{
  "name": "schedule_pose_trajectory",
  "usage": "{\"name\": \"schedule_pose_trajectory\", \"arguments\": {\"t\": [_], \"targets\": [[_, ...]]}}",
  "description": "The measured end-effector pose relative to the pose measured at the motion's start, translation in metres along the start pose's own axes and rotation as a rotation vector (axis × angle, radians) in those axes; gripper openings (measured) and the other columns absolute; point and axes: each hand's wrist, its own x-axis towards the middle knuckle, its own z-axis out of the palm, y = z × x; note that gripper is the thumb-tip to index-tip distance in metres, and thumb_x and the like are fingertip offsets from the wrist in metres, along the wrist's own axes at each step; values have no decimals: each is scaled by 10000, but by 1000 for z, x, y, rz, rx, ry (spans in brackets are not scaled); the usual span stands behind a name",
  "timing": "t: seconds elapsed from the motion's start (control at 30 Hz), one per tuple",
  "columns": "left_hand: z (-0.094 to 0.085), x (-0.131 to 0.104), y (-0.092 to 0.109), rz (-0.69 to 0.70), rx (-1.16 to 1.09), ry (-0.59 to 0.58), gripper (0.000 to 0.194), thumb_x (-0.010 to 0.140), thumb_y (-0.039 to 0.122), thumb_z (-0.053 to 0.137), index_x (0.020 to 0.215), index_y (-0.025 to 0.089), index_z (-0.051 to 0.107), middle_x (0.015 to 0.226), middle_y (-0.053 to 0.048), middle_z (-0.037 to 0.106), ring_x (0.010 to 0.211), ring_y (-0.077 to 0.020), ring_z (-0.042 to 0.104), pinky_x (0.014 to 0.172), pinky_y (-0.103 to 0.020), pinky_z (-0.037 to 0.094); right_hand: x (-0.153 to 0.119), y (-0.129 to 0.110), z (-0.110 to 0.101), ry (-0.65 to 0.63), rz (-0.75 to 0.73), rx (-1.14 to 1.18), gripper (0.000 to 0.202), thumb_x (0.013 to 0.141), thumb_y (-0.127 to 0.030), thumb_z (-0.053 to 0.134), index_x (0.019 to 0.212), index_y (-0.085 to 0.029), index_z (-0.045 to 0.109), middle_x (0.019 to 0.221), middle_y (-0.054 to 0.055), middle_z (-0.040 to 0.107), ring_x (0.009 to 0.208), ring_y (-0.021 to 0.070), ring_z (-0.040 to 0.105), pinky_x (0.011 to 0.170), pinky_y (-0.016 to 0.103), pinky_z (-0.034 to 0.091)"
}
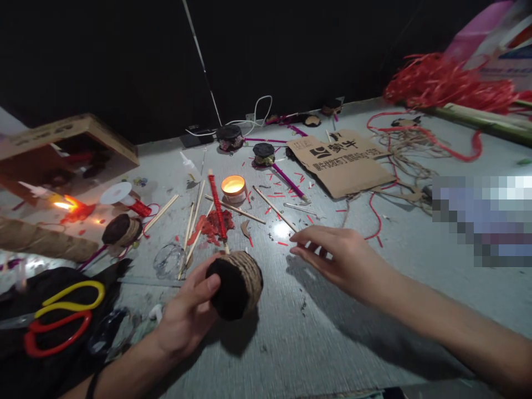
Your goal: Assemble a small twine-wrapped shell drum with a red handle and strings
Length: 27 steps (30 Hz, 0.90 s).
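Observation:
My left hand (193,302) is closed round a small rattle drum (233,288), with black faces and twine wound round its side. The drum's stick handle (217,205), wrapped in red thread, points away from me over a patch of red melted wax (203,228). Between its fingertips, my right hand (332,255) pinches the near end of a thin wooden stick (274,208). That stick's dark far tip lies close to a lit tealight candle (233,188). Other loose wooden sticks (191,221) lie left of the red handle.
Yellow-and-red scissors (62,316) rest on black cloth at left. Behind them are a cardboard tube (41,235), a thread spool (120,195) and an open box (95,144). Purple-handled drums (264,154) and flat cardboard (344,166) lie farther back; red raffia (440,83) is heaped at right.

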Motion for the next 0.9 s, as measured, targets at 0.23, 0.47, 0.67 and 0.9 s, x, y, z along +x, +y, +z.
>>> {"name": "schedule_pose_trajectory", "arguments": {"t": [0.23, 0.47, 0.67, 0.9], "targets": [[0, 0, -3, 162, 158, -156, 455, 791, 353, 996, 1160, 216, 768, 1059, -75, 842, 927, -200, 817, 806, -213, 635, 0, -55, -5, -95, 193, 195, 433, 1060, -521, 645, 1409, -267, 678, 1346, 115, 777, 1186, 317, 761, 988, 512, 639], [1, -7, -6, 265, 347, -159, 435, 820, 321, 968, 1176, 229, 736, 1102, -91, 847, 1024, -243, 820, 892, -273, 644, 11, -78, 10, -2, 143, 438, 236, 912, -435, 817, 1074, -266, 795, 1078, 55, 825, 963, 250, 771, 873, 411, 628], [5, -6, -2, 320, 401, 35, 424, 804, 362, 969, 1117, 215, 724, 1016, -55, 834, 915, -182, 788, 810, -220, 612, 89, -1, -5, -154, 145, 402, 273, 985, -497, 733, 1100, -265, 817, 1123, 67, 836, 1036, 284, 786, 976, 492, 633], [-5, 3, -9, 196, 335, 57, 498, 814, 394, 967, 1196, 213, 703, 1086, -94, 827, 981, -205, 777, 874, -267, 616, 187, 85, 54, -54, 168, 436, 1108, 650, -191, 999, 1624, -195, 472, 1586, 221, 607, 1464, 379, 596, 1210, 554, 517]]}}
